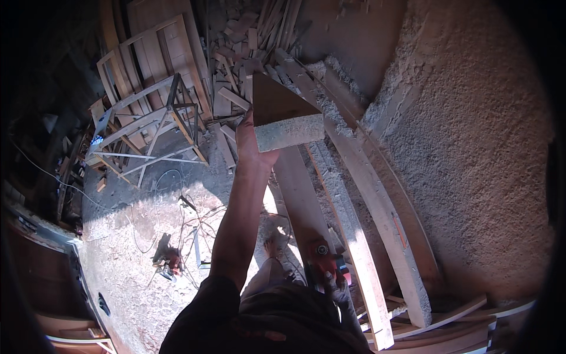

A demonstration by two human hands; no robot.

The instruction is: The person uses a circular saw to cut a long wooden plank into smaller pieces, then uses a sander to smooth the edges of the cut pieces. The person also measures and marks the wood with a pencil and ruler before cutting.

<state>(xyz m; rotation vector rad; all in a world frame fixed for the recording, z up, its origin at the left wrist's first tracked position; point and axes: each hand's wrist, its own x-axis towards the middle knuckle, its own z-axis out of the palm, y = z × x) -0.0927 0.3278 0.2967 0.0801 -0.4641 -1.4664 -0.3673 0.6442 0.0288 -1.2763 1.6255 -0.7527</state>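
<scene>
My left arm reaches forward, and my left hand [254, 147] grips a thick triangular block [286, 103] by its left side and underside. Its upper face is dark brown, and the edge toward me is pale and rough. Below it, a long wooden plank [300, 203] runs from under the block back toward my body. On the near end of that plank rests a red power tool [323, 253] with a round dark part on top; its exact kind is not plain. My right hand [337, 284] is closed on the tool's rear, partly in shadow.
Several long boards [377, 197] lie to the right, with sawdust on them, beside a large sawdust heap [471, 153]. Offcuts [236, 44] pile up at the back. A wooden frame stand [153, 124] is at the left. Cables [194, 218] and another red tool [170, 259] lie on the floor.
</scene>
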